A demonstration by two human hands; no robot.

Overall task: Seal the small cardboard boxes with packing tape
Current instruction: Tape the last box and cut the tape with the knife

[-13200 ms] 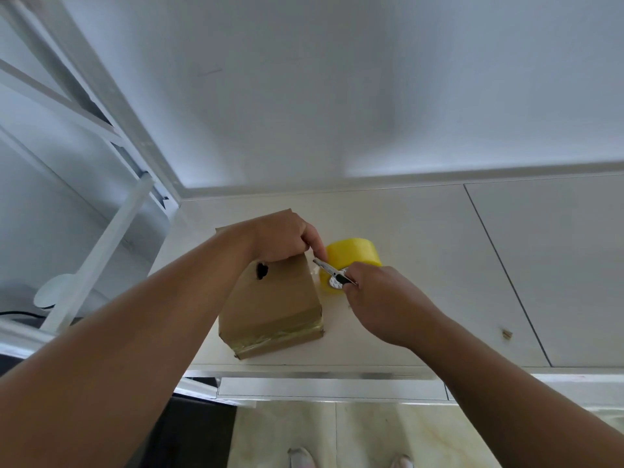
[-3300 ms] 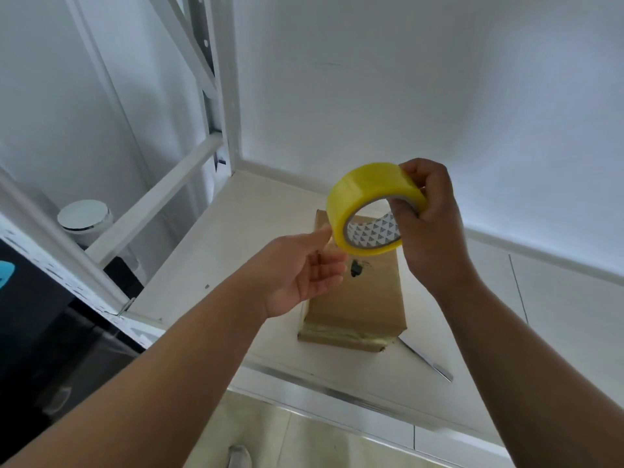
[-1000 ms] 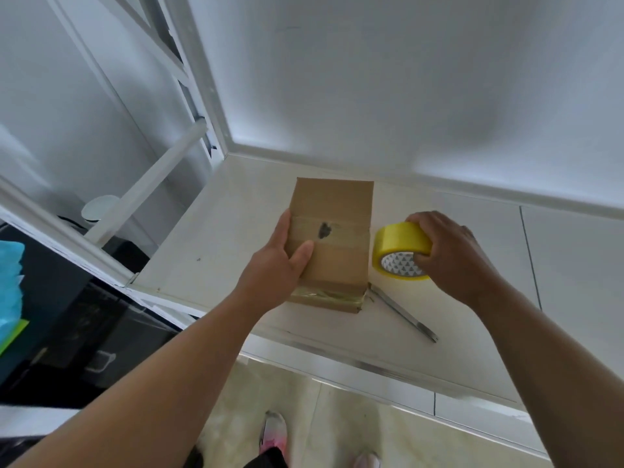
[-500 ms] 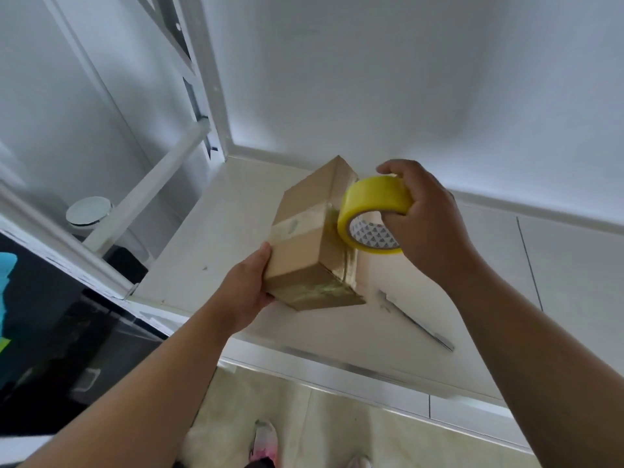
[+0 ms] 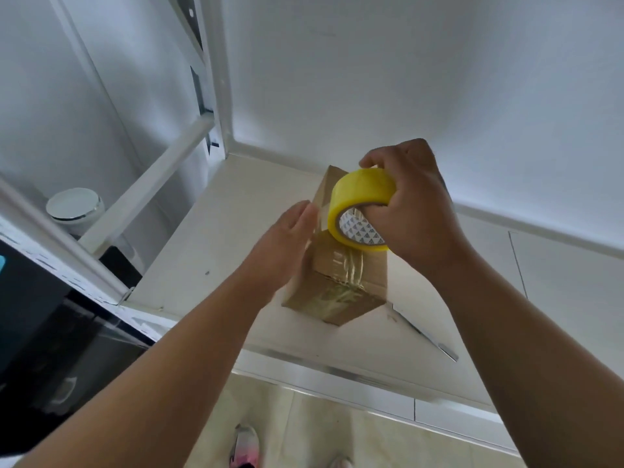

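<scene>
Gripping the roll (image 5: 363,192), right hand (image 5: 417,214) stretches tape (image 5: 351,268); left hand (image 5: 285,246) lies flat against the box (image 5: 337,304), which could slip and wrinkle it.

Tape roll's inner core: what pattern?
White with small dark triangles; the tape roll itself is yellow. Head view.

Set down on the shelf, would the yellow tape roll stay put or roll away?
The tape roll probably rolls if stood on its round rim; the shelf looks smooth. Laid flat it likely stays. It seems stiff: the right hand grips it without denting it.
</scene>
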